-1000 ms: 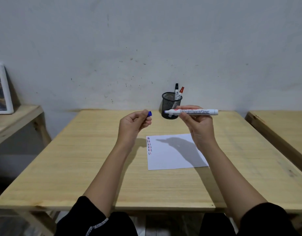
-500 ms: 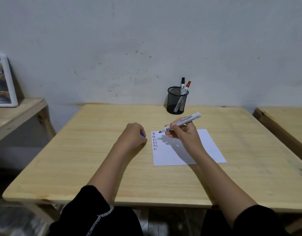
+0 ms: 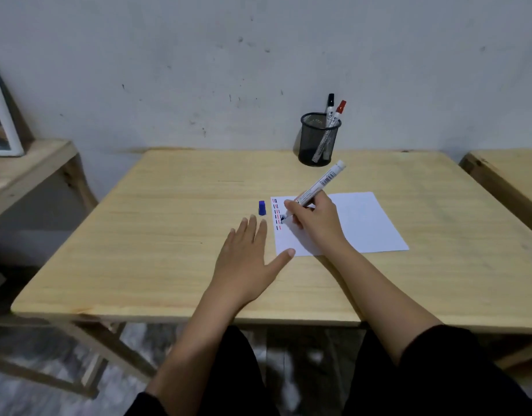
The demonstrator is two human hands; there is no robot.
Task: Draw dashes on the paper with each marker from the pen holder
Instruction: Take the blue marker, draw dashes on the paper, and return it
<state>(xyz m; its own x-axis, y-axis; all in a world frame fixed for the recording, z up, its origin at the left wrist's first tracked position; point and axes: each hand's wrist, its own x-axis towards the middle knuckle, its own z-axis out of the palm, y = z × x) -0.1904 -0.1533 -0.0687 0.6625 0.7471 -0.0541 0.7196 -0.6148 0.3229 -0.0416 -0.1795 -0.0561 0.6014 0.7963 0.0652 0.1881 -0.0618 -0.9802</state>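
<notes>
Two markers (image 3: 331, 115), black- and red-capped, stand in the mesh pen holder (image 3: 318, 139). Third marker (image 3: 317, 187): gripped in right hand (image 3: 314, 219), tip on paper (image 3: 357, 223) beside existing dashes (image 3: 276, 214). Left hand (image 3: 246, 259): flat, released, thumb pinning the sheet's corner, likely to steady it. Blue cap (image 3: 261, 208): upright beside paper, within reach.

Paper (image 3: 363, 223) on table (image 3: 174, 235), right of centre. Marker cap (image 3: 261, 208) upright just left of paper's far corner. Pen holder (image 3: 318, 139) behind paper at table's far edge, two markers (image 3: 333, 112) inside. Side tables flank left and right.
</notes>
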